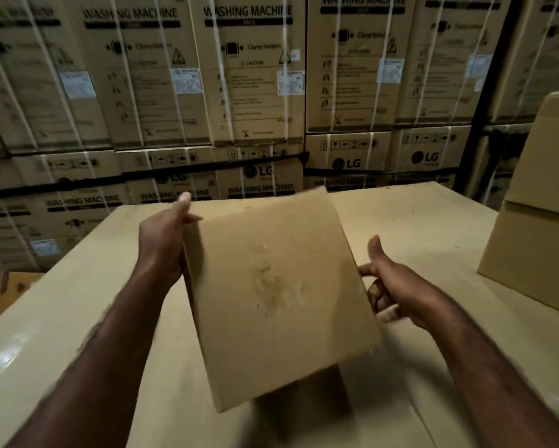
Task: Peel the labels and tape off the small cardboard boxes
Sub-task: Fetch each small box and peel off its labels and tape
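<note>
- left hand (163,244): clasped on the left side of the small cardboard box (265,350); palm flat to the side wall, thumb stretched up along the far upper corner, other fingers hidden behind the box
- right hand (398,286): at the right edge of the same box; thumb raised and clear of the cardboard, one fingertip touching the edge, lower fingers curled inward; motion blur here, so it cannot be told whether it has hold of the edge or only touches it
- small cardboard box: plain brown, held up between the two hands above the bench (417,227), tilted with its broad face towards the camera and its near lower corner pointing down; lifted clear of the surface, dark shadow beneath it
- scuffed patch (273,282): pale, roughened area of torn paper near the middle of the broad face; no label or tape readable on that face
- bench: wide flat top covered in brown cardboard sheet; glossy strip of clear tape (0,360) along its near left edge
- two plain boxes (537,221): stacked one on the other at the right side of the bench, well apart from the held box
- washing machine cartons (252,76): large printed cartons stacked in rows behind the bench, filling the background; bound with white straps (336,76), white labels on several, maker's logo on the lower row
</note>
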Tool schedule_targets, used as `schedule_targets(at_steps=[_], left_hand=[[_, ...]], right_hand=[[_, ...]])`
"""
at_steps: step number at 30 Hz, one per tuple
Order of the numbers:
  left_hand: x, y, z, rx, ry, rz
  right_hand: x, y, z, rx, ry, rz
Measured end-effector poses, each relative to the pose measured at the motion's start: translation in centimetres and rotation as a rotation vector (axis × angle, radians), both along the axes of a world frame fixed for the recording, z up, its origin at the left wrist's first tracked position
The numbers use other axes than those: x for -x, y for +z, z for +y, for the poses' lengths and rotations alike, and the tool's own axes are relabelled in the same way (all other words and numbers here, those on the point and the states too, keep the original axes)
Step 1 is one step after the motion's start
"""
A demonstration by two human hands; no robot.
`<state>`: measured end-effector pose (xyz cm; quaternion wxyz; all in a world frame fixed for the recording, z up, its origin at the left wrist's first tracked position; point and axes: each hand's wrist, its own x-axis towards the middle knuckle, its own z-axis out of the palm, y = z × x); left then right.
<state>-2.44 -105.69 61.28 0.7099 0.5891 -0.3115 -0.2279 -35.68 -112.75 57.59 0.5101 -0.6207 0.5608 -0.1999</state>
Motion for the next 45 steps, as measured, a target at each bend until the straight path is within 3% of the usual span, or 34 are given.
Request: schedule_targets(at_steps=[4, 10, 13, 17, 20, 22, 24, 29, 31, 34, 37, 41, 45], left_hand=[[1.8, -2.3, 0.7, -0.015, -0.169, -0.175], [0.9, -5.6, 1.0, -0.060, -0.220, -0.039], [0.9, -6.5, 0.9, -0.175, -0.202, -0.158], [-0.1, -6.0, 1.1, -0.296, -0.104, -0.279], [-1.7, -4.5, 1.7, -0.370, -0.117, -0.277], [-2.2, -3.7, 1.9, -0.512, -0.124, -0.430], [-1.8, -2.8, 1.8, -0.584, -0.086, -0.584], [0.1, 0.1, 3.5, -0.281, -0.308, -0.406], [-0.2, 0.0, 4.0, -0.262, -0.352, -0.468], [-1.8, -0.6, 4.3, -0.233, -0.360, -0.378], [-4.4, -1.4, 4.4, -0.075, -0.451, -0.205], [-5.7, -1.1, 4.0, -0.014, -0.577, -0.054], [-4.0, -1.7, 0.6, -0.094, -0.321, -0.119]], right_hand=[[-0.5, -1.5, -0.2, -0.168, 0.094, 0.084], [-0.7, -2.6, -0.7, -0.158, 0.081, 0.064], [-1.6, -2.0, -0.3, -0.059, 0.116, 0.069], [-2.2, 0.8, 1.7, 0.156, 0.320, -0.005], [-2.0, 2.7, 2.9, 0.385, 0.489, 0.138], [-3.0, 3.5, 3.7, 0.471, 0.527, 0.213], [-5.2, 3.5, 4.7, 0.536, 0.561, 0.128], [-10.8, 1.5, 5.2, 0.777, 0.569, 0.136], [-11.6, 1.1, 4.0, 0.804, 0.514, -0.002], [-11.1, 0.7, 0.7, 0.834, 0.219, -0.233], [-9.5, 0.3, -2.6, 0.957, -0.013, -0.063], [-8.4, 0.3, -3.0, 0.805, 0.041, 0.041], [-7.2, 1.0, -1.9, 0.737, 0.055, 0.247]])
